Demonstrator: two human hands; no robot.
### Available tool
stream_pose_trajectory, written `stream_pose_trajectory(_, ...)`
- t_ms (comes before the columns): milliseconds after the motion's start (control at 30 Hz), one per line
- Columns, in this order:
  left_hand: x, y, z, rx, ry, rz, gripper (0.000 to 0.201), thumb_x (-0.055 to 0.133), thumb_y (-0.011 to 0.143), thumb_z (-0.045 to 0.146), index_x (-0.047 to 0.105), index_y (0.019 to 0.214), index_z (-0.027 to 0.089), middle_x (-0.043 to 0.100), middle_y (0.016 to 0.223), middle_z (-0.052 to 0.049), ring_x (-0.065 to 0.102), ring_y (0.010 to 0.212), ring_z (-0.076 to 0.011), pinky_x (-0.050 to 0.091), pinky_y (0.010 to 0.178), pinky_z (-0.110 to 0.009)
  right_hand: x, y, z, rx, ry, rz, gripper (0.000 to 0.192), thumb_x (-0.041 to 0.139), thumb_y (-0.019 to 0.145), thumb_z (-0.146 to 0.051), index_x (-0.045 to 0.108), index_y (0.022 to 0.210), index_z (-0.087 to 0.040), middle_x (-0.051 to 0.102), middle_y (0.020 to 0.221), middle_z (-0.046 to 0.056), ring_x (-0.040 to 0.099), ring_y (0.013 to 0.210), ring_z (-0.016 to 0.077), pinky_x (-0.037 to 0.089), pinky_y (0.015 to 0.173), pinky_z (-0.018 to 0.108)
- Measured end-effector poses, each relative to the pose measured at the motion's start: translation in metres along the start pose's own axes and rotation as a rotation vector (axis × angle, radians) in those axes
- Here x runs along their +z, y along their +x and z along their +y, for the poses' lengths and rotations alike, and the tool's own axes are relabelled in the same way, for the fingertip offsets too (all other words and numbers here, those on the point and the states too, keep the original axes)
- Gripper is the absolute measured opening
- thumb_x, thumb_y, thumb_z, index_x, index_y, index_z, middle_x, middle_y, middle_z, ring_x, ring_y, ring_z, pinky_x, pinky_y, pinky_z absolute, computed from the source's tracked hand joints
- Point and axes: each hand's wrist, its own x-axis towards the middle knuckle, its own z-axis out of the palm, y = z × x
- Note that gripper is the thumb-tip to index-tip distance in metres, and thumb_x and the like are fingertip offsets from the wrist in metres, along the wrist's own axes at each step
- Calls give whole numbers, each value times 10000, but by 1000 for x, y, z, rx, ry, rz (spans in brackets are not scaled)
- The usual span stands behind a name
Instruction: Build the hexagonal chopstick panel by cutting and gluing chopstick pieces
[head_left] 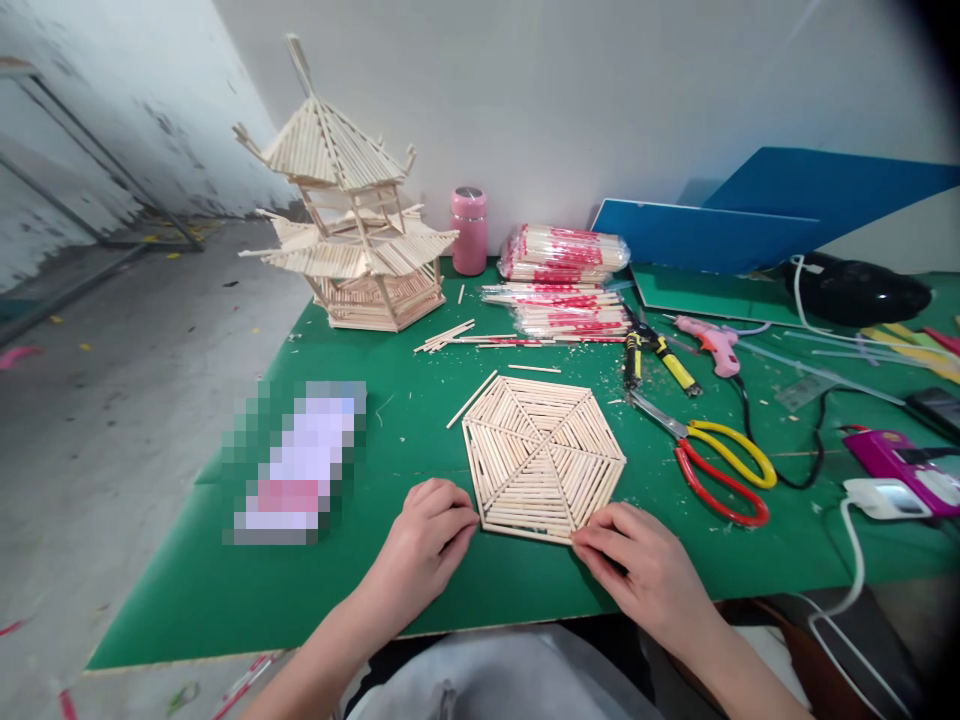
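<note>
A hexagonal panel of thin wooden sticks [525, 450] lies flat on the green table, its sticks set in triangular sections around a centre. My left hand [433, 528] is closed, fingertips pinched at the panel's near left corner. At the near right corner, the fingers of my right hand [637, 560] pinch the edge in the same way. A single stick runs along the near edge between both hands. Beside the panel's upper left side lies a loose stick [472, 400], and another short stick [534, 369] is just behind it.
A two-tiered stick pavilion [360, 250] stands at the back left, near a pink flask [469, 232]. Bagged sticks [562, 254] lie behind. To the right are scissors [724, 470], yellow-handled pliers [660, 355] and a pink glue gun [712, 343] with its cable. A blurred-out phone-like object [304, 465] lies left.
</note>
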Motion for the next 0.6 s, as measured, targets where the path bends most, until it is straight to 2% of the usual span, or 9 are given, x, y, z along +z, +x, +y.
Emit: stream_pose_trajectory(600,-2,1,2,-13,6,-11,193,420,811,100,600,809,172,569,793,-39,490,769,-149,381,738,-334,-1,-1,1,23,20,-25,154,486,823,-187,633,856,-214,578,765,32,535,697,141,415,616,270)
